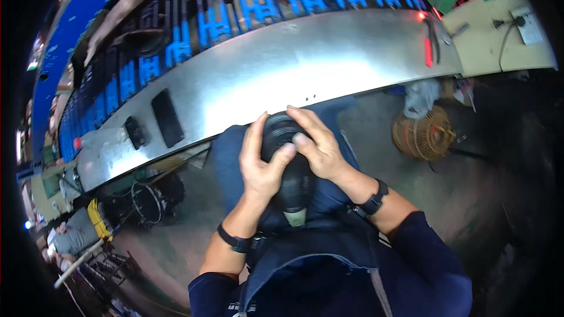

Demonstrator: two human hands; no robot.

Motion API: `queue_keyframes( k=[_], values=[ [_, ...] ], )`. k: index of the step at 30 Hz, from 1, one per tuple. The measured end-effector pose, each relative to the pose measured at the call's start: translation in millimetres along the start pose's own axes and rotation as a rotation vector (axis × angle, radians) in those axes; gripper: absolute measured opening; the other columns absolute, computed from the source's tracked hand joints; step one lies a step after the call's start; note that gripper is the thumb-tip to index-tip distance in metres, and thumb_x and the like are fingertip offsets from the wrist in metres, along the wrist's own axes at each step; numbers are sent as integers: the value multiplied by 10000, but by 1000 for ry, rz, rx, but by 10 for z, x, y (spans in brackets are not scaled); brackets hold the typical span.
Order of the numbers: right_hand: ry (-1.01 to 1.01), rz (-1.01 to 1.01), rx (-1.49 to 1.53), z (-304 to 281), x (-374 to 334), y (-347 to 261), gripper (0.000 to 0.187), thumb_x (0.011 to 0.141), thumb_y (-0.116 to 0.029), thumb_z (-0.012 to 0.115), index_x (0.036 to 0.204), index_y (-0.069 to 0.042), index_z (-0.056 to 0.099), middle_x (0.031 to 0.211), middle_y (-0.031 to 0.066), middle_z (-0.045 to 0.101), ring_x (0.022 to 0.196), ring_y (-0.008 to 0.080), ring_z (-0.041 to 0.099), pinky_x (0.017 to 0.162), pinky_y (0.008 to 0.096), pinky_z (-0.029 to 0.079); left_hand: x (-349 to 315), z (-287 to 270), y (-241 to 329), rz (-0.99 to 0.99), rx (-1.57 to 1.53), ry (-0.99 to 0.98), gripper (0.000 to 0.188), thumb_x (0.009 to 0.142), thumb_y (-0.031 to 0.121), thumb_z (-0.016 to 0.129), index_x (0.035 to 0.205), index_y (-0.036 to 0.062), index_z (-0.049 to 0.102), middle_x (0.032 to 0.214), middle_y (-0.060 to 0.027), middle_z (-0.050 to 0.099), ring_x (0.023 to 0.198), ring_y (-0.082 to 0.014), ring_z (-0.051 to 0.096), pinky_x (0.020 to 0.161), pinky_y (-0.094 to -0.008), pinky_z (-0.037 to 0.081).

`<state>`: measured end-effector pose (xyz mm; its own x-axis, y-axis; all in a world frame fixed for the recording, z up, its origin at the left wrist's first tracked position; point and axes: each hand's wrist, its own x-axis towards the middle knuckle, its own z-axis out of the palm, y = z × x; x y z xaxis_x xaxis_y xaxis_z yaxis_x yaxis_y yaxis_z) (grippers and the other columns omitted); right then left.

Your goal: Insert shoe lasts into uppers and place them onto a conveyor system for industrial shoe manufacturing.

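**Black ribbed rubber boot gripped in both hands over the lap**

Black ribbed rubber boot (pixel 292 170), cone-shaped with a pale narrow end pointing toward the person's body, sits between both hands just below the edge of the long curved sheet-metal bench (pixel 282 67). Left hand (pixel 258 167) wraps its left side, fingers curled up along the wide end, thumb pressed across the front. Right hand (pixel 320 144) covers the top and right side, fingers closed over the rim, index tip meeting the left thumb. Both wrists carry dark bands. On the bench to the left lie a flat black rectangular phone (pixel 167 118) and a smaller black block (pixel 134 132). A round woven wire basket (pixel 424 135) sits on the floor, well apart at right.
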<state>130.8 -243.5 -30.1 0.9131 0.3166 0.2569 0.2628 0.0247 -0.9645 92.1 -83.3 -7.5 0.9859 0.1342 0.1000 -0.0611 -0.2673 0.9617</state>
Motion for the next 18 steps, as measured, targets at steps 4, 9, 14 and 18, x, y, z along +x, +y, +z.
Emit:
queue_keyframes(
  k=[4,9,14,18],
  values=[
    [45,39,-27,58,-7,37,506,1008,-260,565,1447,-21,489,1338,192,581,1214,322,600,1014,359,471,-16,18,-2,-139,-102,18,699,855,125,755,1444,-55,426,1272,-153,580,1155,-229,587,1004,-344,470],
    [81,27,-131,206,-206,-63,668,1031,-339,504,1538,37,283,1436,266,461,1325,384,493,1098,411,394,-501,-104,-122,-354,-475,-60,878,849,194,750,1544,6,247,1406,-155,486,1278,-254,507,1106,-382,388],
    [-100,169,-102,219,-630,-136,720,1026,-355,513,1559,27,215,1513,272,357,1418,380,377,1169,423,316,-541,-312,-251,-432,-616,64,560,986,378,570,1379,-17,508,1270,-167,629,1143,-272,628,1015,-398,489],
    [-172,35,-184,-385,-976,-589,571,1019,-339,528,1469,-1,430,1464,242,425,1348,375,460,1115,419,388,-544,-326,414,-702,-1106,240,630,1001,551,471,1383,53,537,1333,-134,616,1197,-298,595,1055,-468,458]
  ],
)
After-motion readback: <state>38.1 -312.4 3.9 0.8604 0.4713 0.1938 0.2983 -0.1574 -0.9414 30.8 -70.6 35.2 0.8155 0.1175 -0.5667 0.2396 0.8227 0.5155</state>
